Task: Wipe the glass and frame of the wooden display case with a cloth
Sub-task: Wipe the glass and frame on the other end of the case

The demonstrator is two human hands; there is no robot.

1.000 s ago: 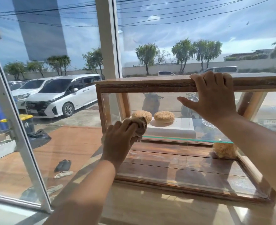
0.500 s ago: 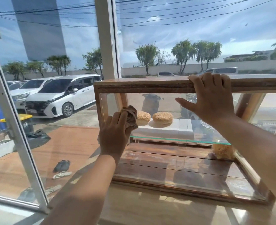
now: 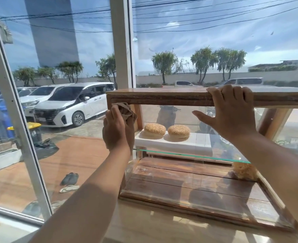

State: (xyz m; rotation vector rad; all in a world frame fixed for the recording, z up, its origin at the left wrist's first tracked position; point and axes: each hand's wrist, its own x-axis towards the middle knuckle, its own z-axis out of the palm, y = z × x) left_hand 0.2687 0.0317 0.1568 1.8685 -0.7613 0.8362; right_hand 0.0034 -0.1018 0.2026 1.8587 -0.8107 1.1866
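The wooden display case [image 3: 162, 98] stands on a light counter, with glass sides and a glass shelf [image 3: 188, 156] inside. My left hand [image 3: 117, 132] presses a bunched brown cloth [image 3: 127, 111] against the case's upper left corner, just under the top rail. My right hand [image 3: 232, 109] lies over the top rail, fingers hooked over its far side and thumb spread down across the front glass. Two sesame buns [image 3: 166, 130] rest on a white board on the shelf.
A pale spongy lump [image 3: 244, 171] sits at the right of the case's wooden floor. Big window panes with a white frame [image 3: 120, 50] stand directly behind and left of the case. The counter's light surface [image 3: 162, 230] runs in front.
My left hand has carried the cloth upward along the case's left front, from shelf height to the top corner. My right hand has stayed on the top rail.
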